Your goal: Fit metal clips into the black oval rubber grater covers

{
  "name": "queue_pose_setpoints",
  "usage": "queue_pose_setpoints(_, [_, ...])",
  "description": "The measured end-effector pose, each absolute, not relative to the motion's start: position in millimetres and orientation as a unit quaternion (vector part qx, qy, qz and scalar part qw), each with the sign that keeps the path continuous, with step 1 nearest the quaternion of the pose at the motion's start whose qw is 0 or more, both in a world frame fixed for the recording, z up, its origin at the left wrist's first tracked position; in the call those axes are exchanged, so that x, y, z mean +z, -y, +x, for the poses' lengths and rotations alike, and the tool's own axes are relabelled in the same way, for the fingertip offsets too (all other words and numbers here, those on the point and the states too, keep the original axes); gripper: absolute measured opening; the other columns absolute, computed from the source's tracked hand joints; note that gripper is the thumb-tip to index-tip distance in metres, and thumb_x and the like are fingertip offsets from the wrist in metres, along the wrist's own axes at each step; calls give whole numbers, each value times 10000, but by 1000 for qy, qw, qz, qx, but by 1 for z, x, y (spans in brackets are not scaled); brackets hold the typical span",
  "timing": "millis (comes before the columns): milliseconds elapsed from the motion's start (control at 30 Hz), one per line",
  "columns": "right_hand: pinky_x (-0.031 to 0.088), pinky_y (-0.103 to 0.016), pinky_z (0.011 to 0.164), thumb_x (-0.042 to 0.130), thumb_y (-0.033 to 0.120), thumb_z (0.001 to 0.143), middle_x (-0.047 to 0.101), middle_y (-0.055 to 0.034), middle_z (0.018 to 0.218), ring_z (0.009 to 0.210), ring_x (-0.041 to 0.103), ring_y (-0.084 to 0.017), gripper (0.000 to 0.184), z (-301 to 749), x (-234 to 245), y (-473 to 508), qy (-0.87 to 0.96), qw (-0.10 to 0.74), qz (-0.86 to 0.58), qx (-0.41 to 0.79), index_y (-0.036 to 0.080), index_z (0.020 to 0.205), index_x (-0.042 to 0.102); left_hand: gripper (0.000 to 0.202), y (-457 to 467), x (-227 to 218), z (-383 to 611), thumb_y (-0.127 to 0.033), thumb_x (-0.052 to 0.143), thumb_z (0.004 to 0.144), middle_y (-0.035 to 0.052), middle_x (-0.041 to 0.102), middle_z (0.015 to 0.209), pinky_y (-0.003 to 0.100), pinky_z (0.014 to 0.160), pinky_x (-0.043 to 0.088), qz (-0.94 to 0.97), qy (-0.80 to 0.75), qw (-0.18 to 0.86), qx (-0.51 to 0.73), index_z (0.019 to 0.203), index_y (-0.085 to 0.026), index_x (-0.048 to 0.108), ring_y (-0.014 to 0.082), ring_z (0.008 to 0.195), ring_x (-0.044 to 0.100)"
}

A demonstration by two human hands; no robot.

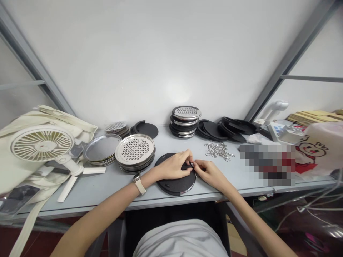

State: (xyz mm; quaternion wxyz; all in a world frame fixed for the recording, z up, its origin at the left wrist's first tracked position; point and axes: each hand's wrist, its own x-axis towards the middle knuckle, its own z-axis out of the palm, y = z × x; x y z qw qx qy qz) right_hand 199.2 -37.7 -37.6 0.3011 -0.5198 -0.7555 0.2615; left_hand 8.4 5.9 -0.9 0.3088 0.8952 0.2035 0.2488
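A round black disc (175, 182) with a shiny metal rim lies at the table's front edge. My left hand (174, 166) rests curled on its top, fingers pressed together at the disc's right rim. My right hand (207, 170) meets it there, pinching a small metal part against that rim; the part is too small to name. A watch with a pale strap sits on my left wrist. A loose heap of metal wire clips (218, 150) lies just behind my right hand.
Stacked perforated metal discs (135, 151) and plain metal trays (102, 149) sit left of the hands. More stacks of discs (185, 121) and black lids (225, 129) line the wall. A white desk fan (43, 144) and cloth bag fill the left; a plastic bag (318, 150) lies at the right.
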Motion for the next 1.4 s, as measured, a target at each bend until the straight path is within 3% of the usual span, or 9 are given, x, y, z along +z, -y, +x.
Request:
queue_pose_setpoints(467, [251, -230, 483, 377, 372, 923, 329, 59, 543, 511, 299, -96, 365, 201, -43, 35, 746, 311, -513, 290, 190, 608, 403, 252, -8, -3, 8, -103, 570, 763, 22, 555, 925, 284, 773, 436, 902, -186, 299, 251, 960, -195, 444, 160, 851, 546])
queue_pose_setpoints(733, [282, -233, 493, 360, 399, 931, 383, 45, 543, 511, 337, -105, 389, 200, -40, 36, 748, 314, -507, 291, 188, 611, 427, 263, -7, -3, 10, -115, 584, 760, 31, 562, 929, 298, 779, 444, 900, -204, 298, 244, 966, -198, 444, 175, 866, 552])
queue_pose_setpoints(1100, [276, -237, 502, 381, 334, 917, 408, 43, 555, 526, 356, -114, 320, 199, -39, 37, 759, 306, -510, 266, 187, 640, 446, 290, -9, -5, 9, -130, 607, 764, 27, 569, 967, 288, 790, 447, 895, -196, 309, 254, 993, -201, 443, 166, 882, 557])
queue_pose_setpoints(1400, [243, -237, 488, 398, 292, 880, 333, 56, 529, 506, 306, -100, 310, 200, -41, 36, 755, 301, -523, 258, 197, 587, 369, 254, -11, -7, 8, -162, 612, 810, 39, 556, 1002, 298, 850, 429, 907, -178, 286, 252, 1010, -200, 459, 179, 935, 541])
